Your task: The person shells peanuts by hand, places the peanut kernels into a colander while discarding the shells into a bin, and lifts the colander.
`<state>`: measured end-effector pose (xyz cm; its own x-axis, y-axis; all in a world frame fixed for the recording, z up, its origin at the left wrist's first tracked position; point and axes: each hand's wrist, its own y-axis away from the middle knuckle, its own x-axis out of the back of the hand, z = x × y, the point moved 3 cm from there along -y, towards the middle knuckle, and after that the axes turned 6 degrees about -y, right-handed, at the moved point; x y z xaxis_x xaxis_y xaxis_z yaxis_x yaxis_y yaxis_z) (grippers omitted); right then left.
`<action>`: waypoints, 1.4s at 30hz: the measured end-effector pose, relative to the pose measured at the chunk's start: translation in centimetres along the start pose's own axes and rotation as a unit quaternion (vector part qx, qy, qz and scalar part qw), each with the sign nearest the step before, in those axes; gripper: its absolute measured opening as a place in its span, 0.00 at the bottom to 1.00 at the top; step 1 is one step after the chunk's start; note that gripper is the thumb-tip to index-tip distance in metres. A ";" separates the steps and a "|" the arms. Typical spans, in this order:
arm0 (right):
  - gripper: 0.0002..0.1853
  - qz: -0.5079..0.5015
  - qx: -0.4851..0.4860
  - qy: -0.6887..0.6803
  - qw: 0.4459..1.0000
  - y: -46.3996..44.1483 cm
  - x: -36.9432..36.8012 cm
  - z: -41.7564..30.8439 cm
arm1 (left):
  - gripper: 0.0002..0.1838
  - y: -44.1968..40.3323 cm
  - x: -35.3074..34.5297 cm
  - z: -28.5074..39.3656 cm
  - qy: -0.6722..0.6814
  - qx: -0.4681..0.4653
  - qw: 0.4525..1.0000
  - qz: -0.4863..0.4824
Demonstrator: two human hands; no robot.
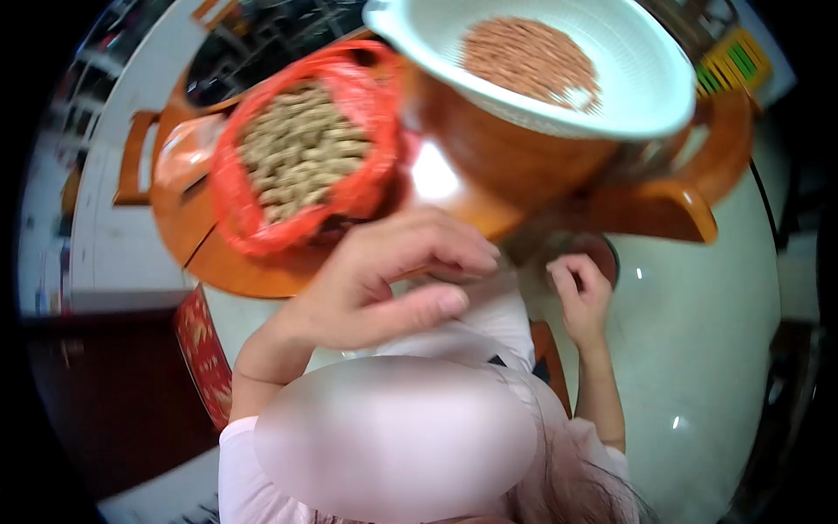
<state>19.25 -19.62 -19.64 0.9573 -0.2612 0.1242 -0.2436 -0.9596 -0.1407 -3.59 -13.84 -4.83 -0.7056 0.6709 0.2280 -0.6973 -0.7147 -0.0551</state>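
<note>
My left hand point(384, 279) is raised in front of my body, just below the red plastic bag point(229, 196). Its fingers bend forward with the thumb held apart, and nothing shows between them. Unshelled peanuts point(301, 148) fill the open bag on the table. To the right, my right hand point(582, 293) is held lower, fingers curled in toward the thumb; whether something small is inside cannot be made out. Behind that hand a dark round object point(602, 259) is partly visible. Reddish shelled peanuts point(528, 61) lie in a pale colander point(646, 105) at the top.
The bag rests on a round wooden table point(253, 275). Wooden chairs stand around it, one point(663, 210) at the right below the colander. A crumpled clear bag point(188, 150) lies left of the peanuts. A red patterned box point(205, 354) stands at lower left.
</note>
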 end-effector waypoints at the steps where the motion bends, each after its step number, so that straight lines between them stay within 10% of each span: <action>1: 0.01 -0.051 0.069 0.010 0.996 -0.7 -1.6 -3.6 | 0.16 0.8 2.6 0.3 -0.111 -0.085 0.989 0.051; 5: 0.05 -0.188 0.271 0.005 0.944 -3.6 -7.4 -13.7 | 0.09 4.0 11.4 0.8 -0.134 -0.065 0.946 0.286; 16: 0.11 -0.261 0.453 0.161 0.837 -16.2 -25.4 -14.9 | 0.24 5.6 19.1 -2.2 -0.447 0.049 0.859 0.244; 26: 0.19 -0.263 0.411 0.270 0.830 -16.9 -27.3 -15.5 | 0.19 4.1 23.0 -4.2 -0.541 -0.019 0.794 0.277; 34: 0.26 -0.367 0.357 0.270 0.815 -16.1 -28.0 -16.9 | 0.18 2.7 25.0 -3.4 -0.402 0.107 0.857 0.306; 38: 0.21 -0.449 0.306 0.228 0.808 -17.0 -26.8 -16.7 | 0.15 1.7 24.3 -4.9 -0.262 -0.047 0.931 0.249; 42: 0.22 -0.491 0.216 0.129 0.834 -17.9 -26.1 -16.1 | 0.14 2.1 23.2 -4.5 -0.099 0.005 0.964 0.245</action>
<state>-3.85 2.66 -4.51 0.5834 0.5604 0.5878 0.7699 -0.6120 -0.1807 -21.97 1.11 -4.09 -0.9116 0.2022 0.3578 -0.2845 -0.9388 -0.1944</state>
